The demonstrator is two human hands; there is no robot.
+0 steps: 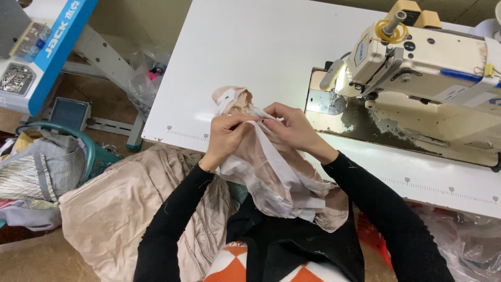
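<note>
My left hand (225,137) and my right hand (293,129) both pinch a bunched piece of beige fabric with white lining (271,175) at the near edge of the white sewing table (250,57). The fingertips of the two hands meet on a white strip near the top of the bundle. The cloth hangs down from my hands into my lap. A cream industrial sewing machine (422,57) stands to the right, its lit needle area (334,96) a short way from my right hand.
More beige cloth (120,209) is heaped at my lower left. A teal basket with grey and striped fabric (47,162) sits on the floor at left. A second machine table with a blue edge (57,36) is at upper left. Clear plastic bags (464,235) lie at lower right.
</note>
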